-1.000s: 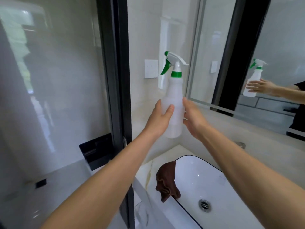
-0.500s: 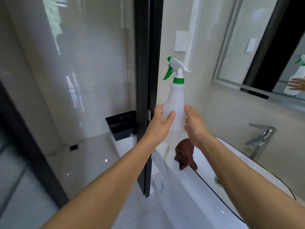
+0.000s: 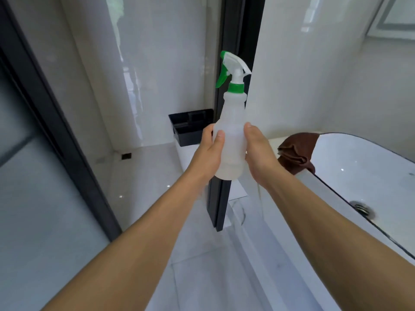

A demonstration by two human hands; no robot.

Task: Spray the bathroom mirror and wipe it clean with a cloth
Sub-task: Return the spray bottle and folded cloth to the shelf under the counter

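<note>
I hold a translucent white spray bottle (image 3: 232, 122) with a green trigger and collar upright in front of me. My left hand (image 3: 207, 153) grips its lower body from the left and my right hand (image 3: 258, 151) grips it from the right. A brown cloth (image 3: 296, 151) lies crumpled over the near-left rim of the white basin (image 3: 363, 173), just right of my right hand. Only a corner of the mirror (image 3: 397, 16) shows at the top right.
A black door frame post (image 3: 235, 41) stands right behind the bottle. A black caddy (image 3: 190, 126) sits on a white unit behind the glass panel. The basin drain (image 3: 361, 208) is at the right. Pale glossy floor lies below.
My view has swung down and left: the mirror and tap have slid out at the right, and more floor shows. The bottle stays upright, held in both hands.
</note>
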